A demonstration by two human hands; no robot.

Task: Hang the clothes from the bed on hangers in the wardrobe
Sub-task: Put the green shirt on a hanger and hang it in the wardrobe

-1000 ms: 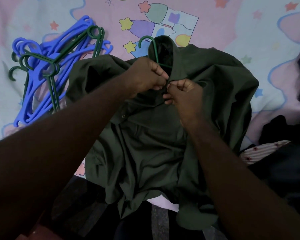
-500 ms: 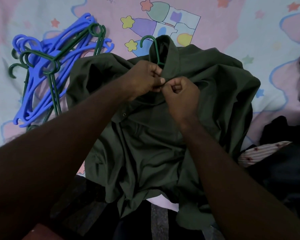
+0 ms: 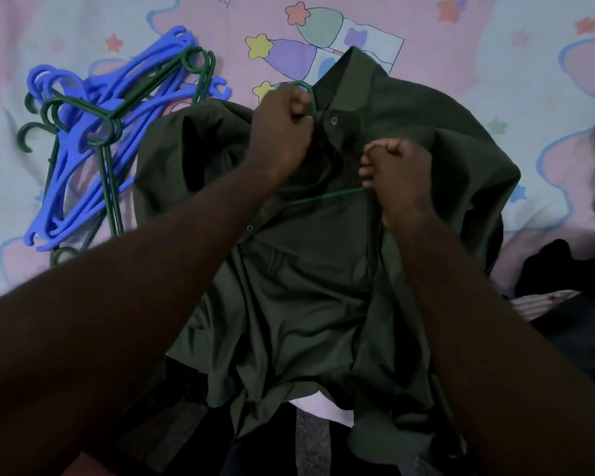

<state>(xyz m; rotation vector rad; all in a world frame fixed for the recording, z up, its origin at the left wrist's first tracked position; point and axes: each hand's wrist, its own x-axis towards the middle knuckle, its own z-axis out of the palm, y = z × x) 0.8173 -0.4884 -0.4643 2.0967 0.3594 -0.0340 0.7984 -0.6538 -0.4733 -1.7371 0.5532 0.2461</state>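
Drawn apart, left hand (image 3: pixel 284 132) gripping green hanger (image 3: pixel 323 198), right hand (image 3: pixel 397 173) pinching buttoned olive shirt (image 3: pixel 306 286)

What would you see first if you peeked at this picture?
A big dark green shirt spread across the bed, with the left hand and right hand gripping it below the collar and a green hanger inside it. Left of it lies a pile of blue and green hangers.

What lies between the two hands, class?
Head view: the open front of the shirt lies between the left hand and right hand; the hanger bar crosses just below.
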